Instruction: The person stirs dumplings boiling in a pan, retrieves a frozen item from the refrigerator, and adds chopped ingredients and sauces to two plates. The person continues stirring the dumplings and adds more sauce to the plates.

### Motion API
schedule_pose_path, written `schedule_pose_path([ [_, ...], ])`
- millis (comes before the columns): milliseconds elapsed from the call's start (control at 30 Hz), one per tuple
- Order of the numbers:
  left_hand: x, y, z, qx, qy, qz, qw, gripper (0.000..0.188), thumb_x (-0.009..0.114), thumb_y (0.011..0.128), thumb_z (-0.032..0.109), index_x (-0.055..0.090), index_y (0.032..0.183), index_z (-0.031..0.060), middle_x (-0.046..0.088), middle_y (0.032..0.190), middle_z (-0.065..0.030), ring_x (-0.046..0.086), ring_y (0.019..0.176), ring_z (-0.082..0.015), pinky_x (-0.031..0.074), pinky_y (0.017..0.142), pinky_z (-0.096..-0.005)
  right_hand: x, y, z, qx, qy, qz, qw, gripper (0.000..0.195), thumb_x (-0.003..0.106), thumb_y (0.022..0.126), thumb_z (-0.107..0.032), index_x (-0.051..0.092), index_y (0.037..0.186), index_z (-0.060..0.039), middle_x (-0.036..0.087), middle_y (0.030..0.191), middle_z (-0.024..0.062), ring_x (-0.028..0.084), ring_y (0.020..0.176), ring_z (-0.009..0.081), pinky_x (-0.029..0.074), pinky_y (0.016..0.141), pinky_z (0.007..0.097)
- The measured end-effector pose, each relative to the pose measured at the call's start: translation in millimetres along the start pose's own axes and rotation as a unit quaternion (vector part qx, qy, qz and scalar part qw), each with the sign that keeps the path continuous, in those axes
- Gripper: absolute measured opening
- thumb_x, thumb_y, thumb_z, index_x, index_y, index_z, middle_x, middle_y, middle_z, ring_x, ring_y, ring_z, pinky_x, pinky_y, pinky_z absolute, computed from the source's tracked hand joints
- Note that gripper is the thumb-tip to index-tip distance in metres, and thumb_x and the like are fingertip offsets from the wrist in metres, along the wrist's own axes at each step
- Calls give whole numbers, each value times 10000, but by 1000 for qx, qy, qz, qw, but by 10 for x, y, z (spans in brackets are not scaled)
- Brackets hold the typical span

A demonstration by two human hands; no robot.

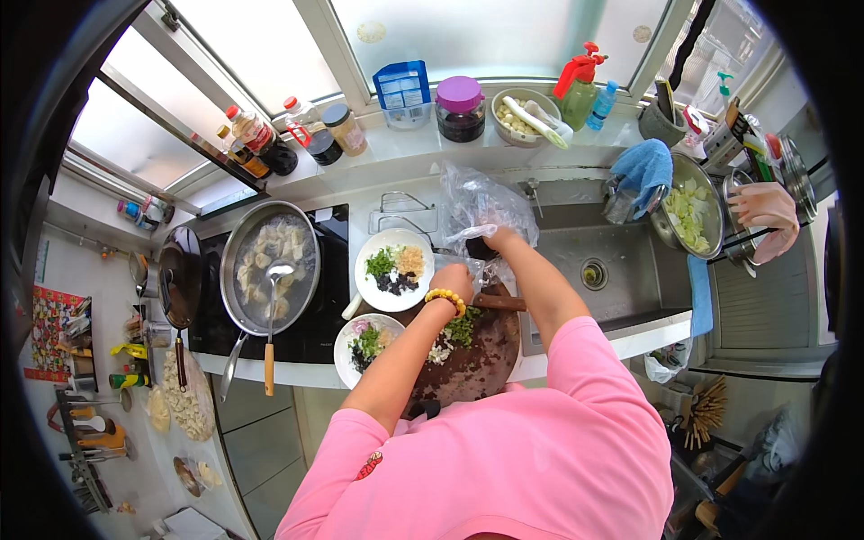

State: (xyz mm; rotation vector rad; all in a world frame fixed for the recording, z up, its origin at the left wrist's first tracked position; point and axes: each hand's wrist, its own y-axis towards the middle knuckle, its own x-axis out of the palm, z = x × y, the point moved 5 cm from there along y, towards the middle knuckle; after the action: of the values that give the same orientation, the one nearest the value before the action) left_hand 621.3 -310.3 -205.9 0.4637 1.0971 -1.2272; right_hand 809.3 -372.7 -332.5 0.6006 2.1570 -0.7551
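Observation:
My right hand (500,237) is closed on the gathered opening of a clear plastic bag (487,196), with something dark beside the fingers. Near the bag's lower edge is my left hand (453,280), a yellow bead bracelet on its wrist; its fingertips are partly hidden, and what they hold is unclear. Just left of it, a white plate (394,236) bears chopped greens, minced garlic and dark shreds. Another white plate (343,337) with similar toppings sits nearer my body. Chopped greens (462,329) and a wooden-handled knife (498,302) lie on the round chopping board (472,378).
A pan of dumplings (228,270) in cloudy liquid, with a slotted spoon (270,317), stands on the black cooktop (334,270) at left. The steel sink (567,256) is at right, beside a bowl of chopped vegetables (690,216). Bottles and jars line the windowsill (385,148).

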Motion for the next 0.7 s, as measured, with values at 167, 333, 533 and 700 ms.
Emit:
schedule_pose_path([
  [167,-8,5,-65,-8,3,7,1000,228,633,847,253,717,850,41,683,848,-196,654,812,-381,521,744,-467,-13,75,-95,-46,-27,43,998,330,427,919,-261,615,1144,-110,608,1184,212,546,1150,387,447,969,449],
  [333,15,33,-103,-7,-3,14,1000,227,633,848,250,719,845,41,683,841,-198,655,807,-381,523,745,-462,-117,-54,-323,7,17,52,998,367,528,835,-273,613,1137,-83,617,1170,206,579,1091,382,472,931,442],
  [533,-46,15,-28,-1,-8,18,1000,225,629,851,246,717,846,40,682,839,-200,653,809,-381,521,747,-460,-445,-376,-562,-2,92,100,991,381,655,704,-208,641,1062,-80,664,1059,193,635,961,374,520,840,412],
  [700,-85,-10,-27,-4,-44,20,999,205,637,843,221,669,927,36,674,906,-199,636,877,-383,506,785,-458,-801,-812,-825,38,171,83,981,272,683,707,-118,644,951,-4,684,867,170,674,712,314,546,649,386],
])
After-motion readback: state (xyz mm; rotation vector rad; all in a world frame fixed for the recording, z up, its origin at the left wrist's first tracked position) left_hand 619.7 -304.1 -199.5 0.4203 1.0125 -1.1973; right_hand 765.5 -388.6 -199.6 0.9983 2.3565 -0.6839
